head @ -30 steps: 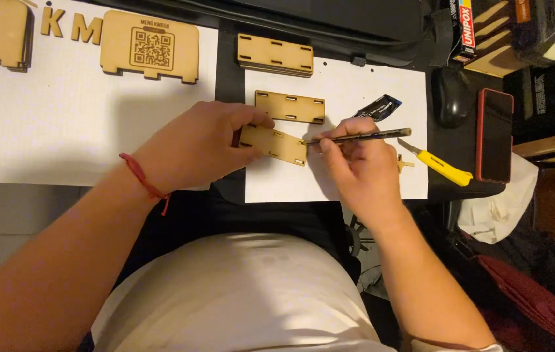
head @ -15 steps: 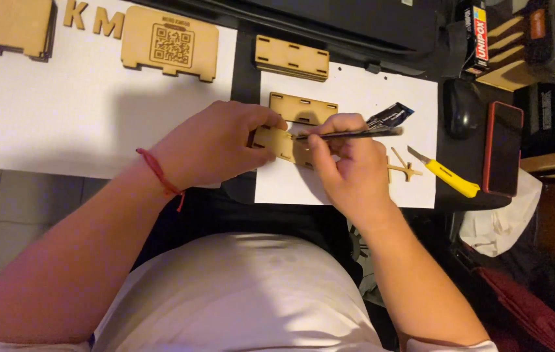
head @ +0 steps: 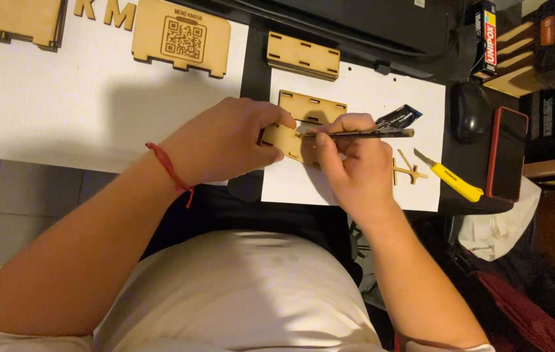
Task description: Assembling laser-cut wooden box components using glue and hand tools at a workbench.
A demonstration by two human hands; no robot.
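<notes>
Between the two hands, the left hand (head: 225, 140) pinches the flat light wooden piece with slots (head: 287, 142); the right hand (head: 352, 163) grips a thin dark tool (head: 362, 134). Best hold the wood firm and work slowly.

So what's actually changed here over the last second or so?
Little. The right hand kept its grip on the thin dark tool and eased its tip leftward along the small wooden panel, which the left hand still pins to the white sheet. Nothing was picked up or let go. The yellow knife, the phone and the other wooden panels stayed put.
</notes>
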